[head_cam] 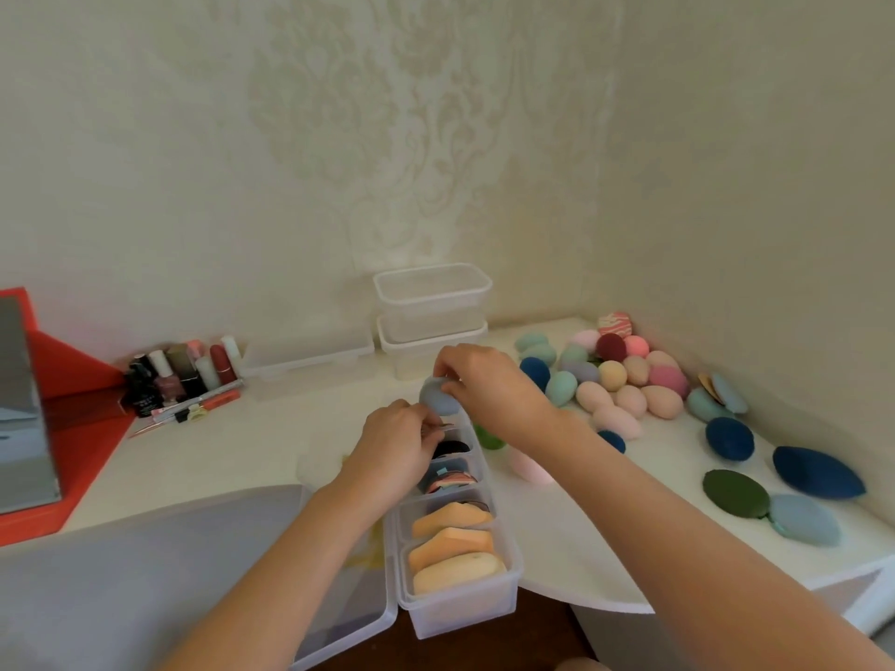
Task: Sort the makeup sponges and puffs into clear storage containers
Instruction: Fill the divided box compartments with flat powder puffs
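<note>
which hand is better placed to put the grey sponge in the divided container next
Right, probably. The right hand grips the grey sponge just over the far end of the divided container. The left hand is busy: it pinches a thin piece at a far compartment.

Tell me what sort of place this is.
Probably a home vanity corner: patterned wallpaper behind a white tabletop, nail polish bottles and lipsticks clustered at the left, and a pile of makeup sponges at the right.
</note>
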A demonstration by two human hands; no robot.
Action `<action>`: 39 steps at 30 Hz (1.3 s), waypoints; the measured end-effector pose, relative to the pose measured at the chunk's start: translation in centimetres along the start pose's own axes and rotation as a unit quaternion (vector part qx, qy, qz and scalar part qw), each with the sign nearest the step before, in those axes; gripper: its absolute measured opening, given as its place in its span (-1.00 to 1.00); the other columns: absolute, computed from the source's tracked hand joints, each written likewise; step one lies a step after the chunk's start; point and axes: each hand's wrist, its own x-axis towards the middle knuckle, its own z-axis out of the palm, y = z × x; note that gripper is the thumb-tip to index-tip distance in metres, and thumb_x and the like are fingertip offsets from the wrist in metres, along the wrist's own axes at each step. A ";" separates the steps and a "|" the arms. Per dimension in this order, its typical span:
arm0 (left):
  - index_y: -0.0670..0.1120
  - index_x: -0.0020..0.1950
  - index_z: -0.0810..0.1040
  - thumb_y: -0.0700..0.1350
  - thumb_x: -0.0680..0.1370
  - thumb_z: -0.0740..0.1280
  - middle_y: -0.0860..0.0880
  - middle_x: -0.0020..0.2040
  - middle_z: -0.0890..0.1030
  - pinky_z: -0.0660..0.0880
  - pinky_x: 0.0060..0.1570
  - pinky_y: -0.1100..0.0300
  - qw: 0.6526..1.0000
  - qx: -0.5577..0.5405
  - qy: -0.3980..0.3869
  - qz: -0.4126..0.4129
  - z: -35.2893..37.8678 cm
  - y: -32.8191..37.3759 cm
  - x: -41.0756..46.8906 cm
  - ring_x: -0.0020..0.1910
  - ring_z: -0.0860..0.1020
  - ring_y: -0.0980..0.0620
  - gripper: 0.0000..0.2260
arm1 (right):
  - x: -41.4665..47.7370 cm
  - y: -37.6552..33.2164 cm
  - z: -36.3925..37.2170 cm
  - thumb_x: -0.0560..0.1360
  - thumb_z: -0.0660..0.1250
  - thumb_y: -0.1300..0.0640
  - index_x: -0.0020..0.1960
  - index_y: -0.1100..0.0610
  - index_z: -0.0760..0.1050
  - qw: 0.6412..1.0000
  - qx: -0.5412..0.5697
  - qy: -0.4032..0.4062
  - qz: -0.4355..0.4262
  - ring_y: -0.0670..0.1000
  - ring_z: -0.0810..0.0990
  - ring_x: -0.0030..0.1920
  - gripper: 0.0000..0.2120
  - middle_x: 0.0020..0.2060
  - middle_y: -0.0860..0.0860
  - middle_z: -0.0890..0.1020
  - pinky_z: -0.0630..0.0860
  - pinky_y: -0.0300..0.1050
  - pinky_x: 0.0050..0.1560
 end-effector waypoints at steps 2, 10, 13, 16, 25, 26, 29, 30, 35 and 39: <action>-0.05 0.15 0.55 -0.05 0.58 0.25 -0.08 0.06 0.54 0.43 0.10 0.13 1.000 0.007 0.005 0.010 -0.1 0.0 0.0 0.06 0.52 -0.05 -0.81 | 0.1 0.1 -0.1 0.54 0.24 0.22 0.14 0.18 0.52 1.000 -0.008 -0.017 -0.002 0.07 0.54 0.00 -0.80 0.02 0.09 0.59 0.40 -0.19 -0.06; -0.03 0.09 0.59 -0.10 0.56 0.29 0.00 0.01 0.66 0.42 0.01 0.22 1.000 -0.014 0.013 0.011 0.0 0.0 0.2 0.04 0.58 -0.02 -0.85 | 0.7 -1.0 -0.8 0.52 0.27 0.22 0.05 0.18 0.61 0.994 -0.061 -0.090 -0.025 0.05 0.55 -0.10 -0.83 -0.06 0.11 0.64 0.41 -0.19 -0.13; -0.03 0.07 0.61 -0.12 0.55 0.29 0.02 0.02 0.66 0.44 0.03 0.22 0.999 -0.029 0.011 0.009 0.1 -0.1 0.1 0.04 0.58 0.00 -0.85 | 1.2 -1.6 -0.6 0.45 0.27 0.29 -0.14 0.19 0.64 0.987 -0.110 -0.110 -0.040 0.08 0.52 -0.25 -0.84 -0.36 0.06 0.55 0.37 -0.19 -0.32; -0.03 0.09 0.62 -0.12 0.56 0.29 0.03 0.02 0.66 0.44 0.04 0.22 0.999 -0.028 0.014 0.015 0.0 0.0 0.1 0.05 0.58 0.01 -0.83 | 1.4 -2.0 -0.6 0.41 0.26 0.35 -0.28 0.23 0.58 0.984 -0.127 -0.122 -0.038 0.08 0.42 -0.36 -0.84 -0.51 0.02 0.36 0.23 -0.23 -0.47; -0.04 0.13 0.60 -0.11 0.58 0.26 0.01 0.07 0.66 0.42 0.05 0.19 0.999 0.009 0.014 0.030 -0.1 0.3 0.1 0.07 0.57 -0.03 -0.81 | 1.5 -1.7 -0.2 0.47 0.27 0.31 -0.46 0.14 0.27 0.979 -0.162 -0.121 -0.022 -0.03 0.26 -0.46 -0.64 -0.47 0.01 0.31 0.21 -0.26 -0.47; -0.04 0.13 0.60 -0.11 0.58 0.25 0.01 0.07 0.65 0.41 0.05 0.19 0.999 0.013 0.015 0.033 0.0 0.3 0.1 0.07 0.57 -0.02 -0.81 | 1.6 -1.5 0.0 0.48 0.27 0.30 -0.43 0.16 0.30 0.979 -0.166 -0.114 -0.025 -0.04 0.28 -0.43 -0.67 -0.44 0.01 0.33 0.25 -0.25 -0.44; -0.03 0.15 0.60 -0.10 0.59 0.23 0.01 0.10 0.64 0.39 0.06 0.21 0.999 0.027 0.012 0.043 0.0 0.4 0.2 0.08 0.56 -0.01 -0.79 | 1.8 -1.0 0.3 0.50 0.29 0.22 -0.18 0.23 0.56 0.979 -0.167 -0.111 -0.043 0.03 0.44 -0.16 -0.87 -0.19 0.06 0.48 0.38 -0.16 -0.21; -0.03 0.15 0.60 -0.10 0.59 0.22 0.01 0.10 0.64 0.39 0.07 0.21 0.998 0.031 0.011 0.047 0.0 0.4 0.3 0.08 0.56 -0.01 -0.79 | 1.8 -0.8 0.3 0.49 0.33 0.17 -0.08 0.22 0.62 0.979 -0.163 -0.115 -0.040 0.05 0.49 -0.09 -0.86 -0.11 0.07 0.53 0.41 -0.15 -0.15; -0.05 0.15 0.59 -0.11 0.59 0.22 -0.01 0.09 0.62 0.37 0.02 0.22 0.996 0.041 0.002 0.077 -0.3 0.2 0.2 0.06 0.54 -0.03 -0.79 | 1.8 -0.5 0.3 0.52 0.30 0.08 0.01 0.11 0.63 0.972 -0.204 -0.098 -0.068 0.04 0.38 -0.08 -0.83 -0.08 0.04 0.41 0.26 -0.12 -0.10; -0.09 0.11 0.60 -0.12 0.59 0.23 -0.04 0.05 0.63 0.29 -0.14 0.30 0.995 0.031 -0.013 0.096 -0.6 -0.1 0.0 0.02 0.55 -0.03 -0.81 | 1.3 -0.5 1.1 0.50 0.28 0.16 0.02 0.09 0.64 0.967 -0.219 -0.058 -0.120 0.09 0.39 0.05 -0.82 -0.06 0.06 0.40 0.15 -0.12 -0.09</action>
